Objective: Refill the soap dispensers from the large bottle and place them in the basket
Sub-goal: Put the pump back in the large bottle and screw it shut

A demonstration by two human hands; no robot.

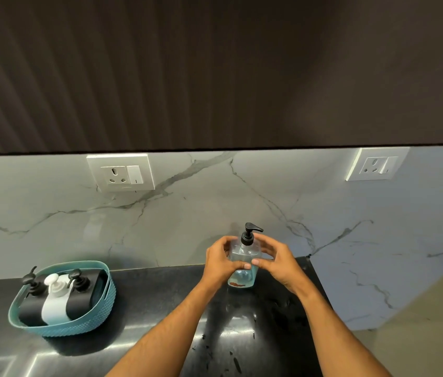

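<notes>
A: Any writing to read?
B: None legible. The clear plastic pump bottle (243, 263) has a reddish mark low on its front, too blurred to make out.

A: What surrounds it, biggest first?
B: A dark ribbed wall panel (215, 72) up top, a grey veined marble backsplash (215, 202) below it, then the glossy black stone tabletop (147, 303). Two white wall sockets (121, 172) sit on the marble, one left, one far right. Well to the left stands a teal woven-pattern plastic basket (100, 317) holding two black pump dispensers (79, 297) with a white pump dispenser (54, 303) between them.

A: And the bottle itself?
B: Upright on the tabletop near the backsplash, black pump head (250, 232) on, pale blue liquid inside.

A: The grip?
B: Both grips are closed round it: the left hand (221, 263) wraps its left side, the right hand (276, 263) its right, thumbs meeting across the front.
</notes>
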